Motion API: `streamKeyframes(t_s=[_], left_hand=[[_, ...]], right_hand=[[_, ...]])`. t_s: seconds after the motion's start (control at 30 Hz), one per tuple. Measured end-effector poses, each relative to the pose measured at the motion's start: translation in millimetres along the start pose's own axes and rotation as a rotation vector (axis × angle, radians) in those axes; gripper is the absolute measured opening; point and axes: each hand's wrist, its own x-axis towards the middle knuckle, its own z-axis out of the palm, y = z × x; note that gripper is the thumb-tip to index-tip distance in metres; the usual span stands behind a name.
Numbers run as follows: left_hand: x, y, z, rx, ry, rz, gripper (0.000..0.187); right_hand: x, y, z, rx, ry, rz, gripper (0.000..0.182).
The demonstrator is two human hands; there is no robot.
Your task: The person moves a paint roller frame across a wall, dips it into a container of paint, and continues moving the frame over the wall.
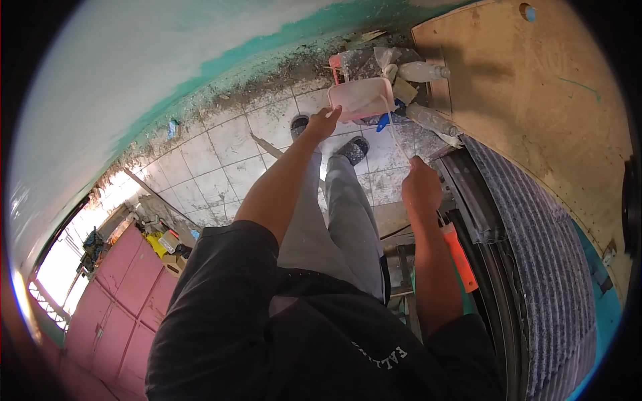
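My left hand grips the near left corner of a shallow pinkish tray, its thumb over the rim. In my right hand, closed in a fist, is a thin pale rod. The rod runs up to the tray's right side and bends in over the rim; its far end blurs into the tray's pale inside. Just beyond the tray on the floor, a blue handle shows beside its right corner. Below my right wrist lies an orange-handled tool, partly hidden by the forearm.
Dusty white tiles surround my sandalled feet. Plastic bottles and bags lie by the tray. Corrugated sheets and a plywood board stand on the right. A white and green wall rises ahead; a pink cabinet is left.
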Motion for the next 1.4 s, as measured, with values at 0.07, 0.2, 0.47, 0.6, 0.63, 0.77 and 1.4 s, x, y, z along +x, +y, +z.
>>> streamKeyframes(t_s=[0.07,0.2,0.47,0.6,0.63,0.77,1.4], left_hand=[[31,-35,19,0.121,0.064,0.031,0.059],[20,-27,18,0.006,0.084,-0.103,0.059],[14,-22,14,0.056,0.066,-0.101,0.079],[5,-17,15,-0.003,-0.028,-0.142,0.080],[1,-15,21,0.003,-0.007,-0.152,0.083],[-8,-9,24,0.007,0.023,-0.112,0.090],[-6,-18,23,0.014,-0.054,-0.115,0.091]], right_hand=[[5,-8,3,-0.002,0.006,0.011,0.028],[13,-13,22,0.113,0.061,-0.009,0.025],[-1,11,28,0.185,0.100,-0.016,0.025],[4,-9,41,0.232,0.114,-0.030,0.025],[4,-12,44,0.292,0.135,-0.036,0.024],[1,-1,67,0.399,0.201,-0.103,0.023],[-29,-1,90,0.426,0.278,-0.039,0.023]])
